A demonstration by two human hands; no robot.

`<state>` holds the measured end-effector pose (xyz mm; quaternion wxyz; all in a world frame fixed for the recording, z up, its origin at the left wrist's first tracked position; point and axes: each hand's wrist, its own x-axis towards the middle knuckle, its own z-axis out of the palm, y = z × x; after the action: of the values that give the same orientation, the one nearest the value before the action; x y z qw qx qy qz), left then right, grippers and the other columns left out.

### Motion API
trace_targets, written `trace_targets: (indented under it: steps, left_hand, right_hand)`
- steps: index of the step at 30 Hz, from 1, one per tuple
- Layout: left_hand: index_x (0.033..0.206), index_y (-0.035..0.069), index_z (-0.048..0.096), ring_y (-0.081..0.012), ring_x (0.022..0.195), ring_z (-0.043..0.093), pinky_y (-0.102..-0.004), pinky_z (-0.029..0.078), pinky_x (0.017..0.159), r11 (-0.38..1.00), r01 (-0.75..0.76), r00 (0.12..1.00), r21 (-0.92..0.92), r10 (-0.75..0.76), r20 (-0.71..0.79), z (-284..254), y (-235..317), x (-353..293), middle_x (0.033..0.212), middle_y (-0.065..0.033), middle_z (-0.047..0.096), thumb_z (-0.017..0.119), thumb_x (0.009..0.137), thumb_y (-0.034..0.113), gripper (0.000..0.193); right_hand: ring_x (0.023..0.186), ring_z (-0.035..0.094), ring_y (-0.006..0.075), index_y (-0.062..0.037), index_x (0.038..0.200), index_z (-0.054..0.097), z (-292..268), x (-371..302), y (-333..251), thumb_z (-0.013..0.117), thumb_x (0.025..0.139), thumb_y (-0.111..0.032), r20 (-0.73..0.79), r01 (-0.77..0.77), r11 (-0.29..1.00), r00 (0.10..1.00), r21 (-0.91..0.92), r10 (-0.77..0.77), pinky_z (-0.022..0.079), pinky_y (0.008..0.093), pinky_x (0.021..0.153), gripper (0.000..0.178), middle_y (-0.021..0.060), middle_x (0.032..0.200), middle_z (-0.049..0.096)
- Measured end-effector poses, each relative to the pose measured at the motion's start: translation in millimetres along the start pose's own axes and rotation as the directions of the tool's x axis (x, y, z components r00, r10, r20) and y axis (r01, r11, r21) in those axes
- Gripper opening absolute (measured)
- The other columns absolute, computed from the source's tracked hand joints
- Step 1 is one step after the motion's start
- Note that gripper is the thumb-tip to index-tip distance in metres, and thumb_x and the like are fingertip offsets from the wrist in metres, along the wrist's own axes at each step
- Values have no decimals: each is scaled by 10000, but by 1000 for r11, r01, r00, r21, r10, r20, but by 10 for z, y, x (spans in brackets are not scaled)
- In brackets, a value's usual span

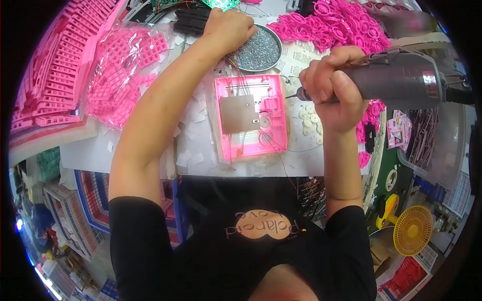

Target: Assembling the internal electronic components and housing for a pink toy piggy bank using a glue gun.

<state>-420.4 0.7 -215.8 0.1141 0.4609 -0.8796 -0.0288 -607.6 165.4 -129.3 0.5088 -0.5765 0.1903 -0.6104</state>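
Observation:
My right hand (337,83) is wrapped round a dark grey electric screwdriver (396,78). Its thin bit points left, toward the right edge of a pink plastic casing (282,113). Inside that open casing lie a grey metal plate (238,113), small round parts and thin wires. At the far side, my left hand (229,29) is curled beside a round tin of small silvery screws (260,49), its fingertips near a green-lit circuit board (221,4). What those fingers hold, if anything, is hidden.
Pink ring-shaped parts (336,25) are heaped at the back right, with white discs (307,120) nearer. A bag of pink grid pieces (125,70) and stacked pink strips (60,65) lie left. Black parts (192,21) sit by my left wrist. A yellow fan (412,231) stands lower right.

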Motion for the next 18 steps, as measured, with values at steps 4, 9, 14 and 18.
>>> trace_targets:
  steps: [4, 9, 14, 18]
  left_hand:
    - [909, 94, 687, -265, 932, 655, -447, 428, 844, 879, -84, 996, -470, 92, -5, -465, 343, -421, 889, -62, 692, 662, 894, 210, 120]
    - [934, 120, 690, -217, 841, 620, -384, 361, 853, 785, -307, 946, -538, 188, -266, -488, 816, -1561, 897, -4, 686, 741, 824, 124, 121]
    - [927, 132, 688, -191, 879, 619, -400, 353, 895, 756, -229, 958, -614, 64, -278, -464, 921, -1828, 912, 18, 684, 768, 816, 101, 141]
    - [921, 134, 679, -185, 876, 621, -406, 354, 897, 729, -216, 958, -650, 29, -286, -437, 918, -1856, 912, 21, 685, 776, 802, 97, 158]
  right_hand:
    - [545, 445, 129, -30, 1169, 505, 57, -52, -32, 519, 944, -125, -35, 20, 996, 999, 88, -17, 382, 311, 546, 245, 17, 628, 460]
    - [538, 479, 147, -35, 1147, 463, 271, -119, -142, 618, 932, -181, 46, 64, 972, 996, 227, -76, 427, 306, 556, 302, 45, 611, 486]
    - [539, 487, 123, -111, 1122, 474, 397, -152, -210, 609, 959, -282, 84, -49, 984, 996, 170, 35, 421, 314, 592, 273, -22, 601, 495]
    - [537, 488, 122, -98, 1104, 465, 453, -170, -215, 623, 952, -260, 75, -65, 979, 996, 192, 51, 428, 308, 581, 273, -9, 607, 501]
